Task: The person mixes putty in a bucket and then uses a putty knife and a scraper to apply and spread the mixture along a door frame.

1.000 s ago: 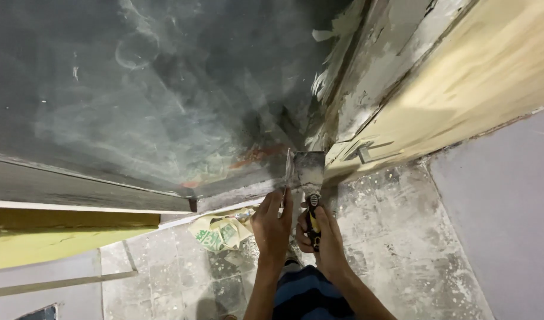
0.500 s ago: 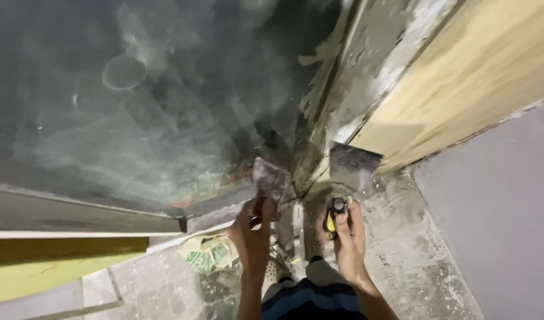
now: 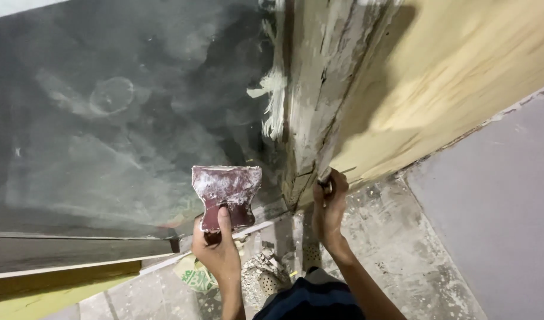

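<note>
**Filler work at the door-frame corner: hands and tools**

A reddish putty plate, smeared with white filler, is gripped by the left hand; the thumb is laid up its face and the blade is held upright, broad edge uppermost, in front of the dark panel. The right hand is clenched on a dark-handled scraper; its blade is largely hidden, the tip pressed to the filler-caked frame post. The post's long axis runs up and away from the right hand, which is the nearer; the plywood board lies just beside. Both forearms are extended over the spattered floor.
</note>
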